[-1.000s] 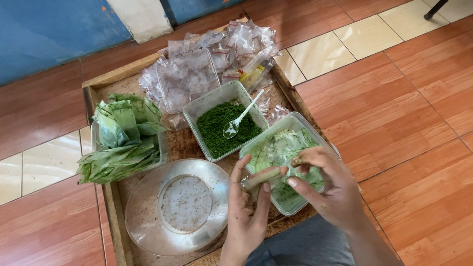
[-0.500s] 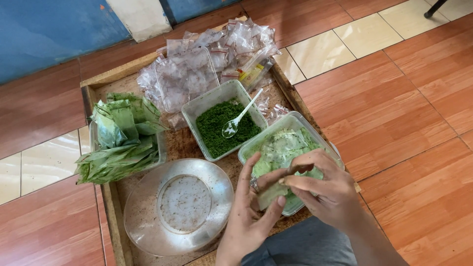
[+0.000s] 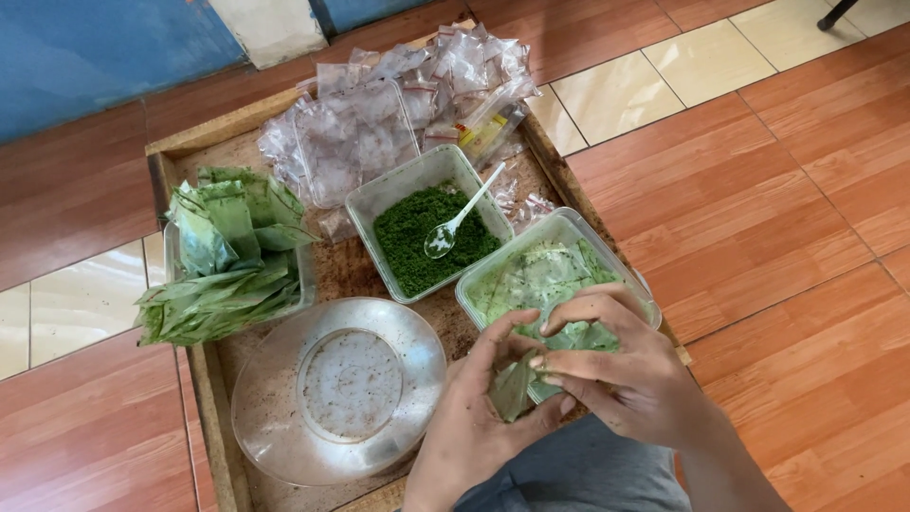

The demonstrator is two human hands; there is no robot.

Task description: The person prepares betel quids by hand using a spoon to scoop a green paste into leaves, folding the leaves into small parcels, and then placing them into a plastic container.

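Hands folding a soft green leaf over a wooden tray.

Left hand and right hand are both pinching the leaf, fingers closing narrowly, just above a clear plastic tub of pale leaves; beside it, a square tub is holding crumbly green powder and a plastic spoon.

A shallow brown wooden tray sits on a floor of reddish-brown and cream tiles. On the tray lie a clear plastic tub of folded green leaves, a round clear plastic lid, a rectangular clear tub of dark green powder, another rectangular tub of pale green packets, and a heap of small clear plastic bags.
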